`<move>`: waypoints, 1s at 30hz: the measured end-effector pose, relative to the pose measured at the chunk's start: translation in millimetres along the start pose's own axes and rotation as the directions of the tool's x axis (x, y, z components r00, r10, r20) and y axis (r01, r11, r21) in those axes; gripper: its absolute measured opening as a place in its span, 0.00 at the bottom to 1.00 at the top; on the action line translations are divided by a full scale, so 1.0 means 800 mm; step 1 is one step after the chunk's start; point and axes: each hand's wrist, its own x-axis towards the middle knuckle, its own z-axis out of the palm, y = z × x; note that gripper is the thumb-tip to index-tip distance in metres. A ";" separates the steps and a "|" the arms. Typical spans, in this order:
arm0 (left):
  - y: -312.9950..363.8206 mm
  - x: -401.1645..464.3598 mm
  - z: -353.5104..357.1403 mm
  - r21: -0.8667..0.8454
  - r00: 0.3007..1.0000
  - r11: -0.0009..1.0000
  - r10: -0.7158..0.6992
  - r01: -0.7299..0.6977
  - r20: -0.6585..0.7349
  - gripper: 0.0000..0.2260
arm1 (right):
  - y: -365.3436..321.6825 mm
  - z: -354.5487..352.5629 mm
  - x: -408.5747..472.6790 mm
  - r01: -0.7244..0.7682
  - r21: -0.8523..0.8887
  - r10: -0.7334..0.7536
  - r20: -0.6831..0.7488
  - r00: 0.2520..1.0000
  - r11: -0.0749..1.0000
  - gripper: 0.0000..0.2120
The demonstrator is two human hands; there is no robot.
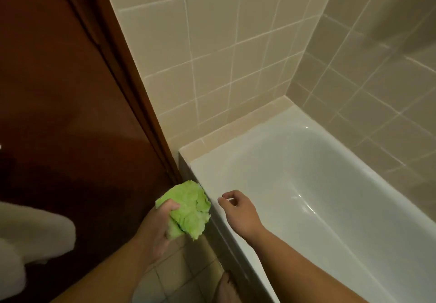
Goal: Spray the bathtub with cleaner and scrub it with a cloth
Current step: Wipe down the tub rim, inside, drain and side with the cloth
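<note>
A white bathtub fills the lower right, its near rim running from the corner by the door down to the bottom edge. My left hand grips a crumpled light-green cloth just outside the tub's near corner, above the floor. My right hand hovers over the tub's near rim with its fingers loosely curled and nothing in them. No spray bottle is in view.
A dark brown door and its frame stand at the left. Beige tiled walls enclose the tub's head and far side. A white fixture sits at the lower left. Tiled floor lies beneath my left arm.
</note>
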 end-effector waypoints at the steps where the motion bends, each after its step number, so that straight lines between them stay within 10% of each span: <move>1: 0.000 0.018 -0.001 0.003 0.999 1.000 0.000 0.000 -0.032 0.12 | 0.009 0.003 0.018 -0.013 -0.021 0.012 -0.013 1.000 1.000 0.10; 13: -0.006 0.165 -0.005 -0.023 0.990 1.000 -0.022 0.019 -0.142 0.08 | 0.067 0.054 0.161 -0.006 -0.290 0.017 0.035 0.999 0.957 0.15; 21: -0.048 0.229 -0.032 0.020 0.978 0.999 -0.023 0.027 -0.209 0.24 | 0.120 0.109 0.185 0.176 -0.696 -0.143 0.107 0.984 0.696 0.29; 30: -0.083 0.312 -0.049 0.153 0.993 0.983 0.106 -0.096 -0.054 0.26 | 0.177 0.136 0.206 0.125 -0.785 -0.182 0.016 0.983 0.607 0.38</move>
